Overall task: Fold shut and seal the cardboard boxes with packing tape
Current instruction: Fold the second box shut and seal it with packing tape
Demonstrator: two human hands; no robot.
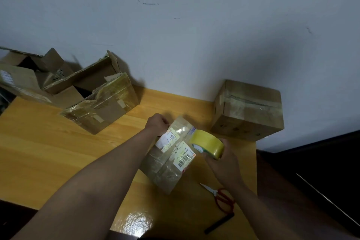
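Lying nearest on the table (48,152): a black pen (219,222) at the front right edge, then red-handled scissors (222,197) just beyond it, blades pointing left toward the small box (167,159).

Sitting mid-table – the small box, flaps down, wrapped in glossy clear tape, white barcode label (185,157) and a second label (167,138) on top. Tilted diagonally, near corner pointing at the camera.

Gripping the yellow tape roll (207,143) – right hand (224,163), fingers curled round its lower side, roll held at the small box's right edge, touching or just above it; can't tell which.

Clenched at the small box's far left corner – left hand (156,123), fingers curled over the edge, seemingly pinching there; fingertips hidden, so whether tape end or only cardboard is held can't be told.

Resting further back right, against the wall (194,35): sealed box (247,110), tape strip along its top seam, well apart from the small box.

Sitting back left: open box (99,101), flaps up, sides glossy with old tape. Behind it at the far left, more open cartons (25,72), partly blurred.
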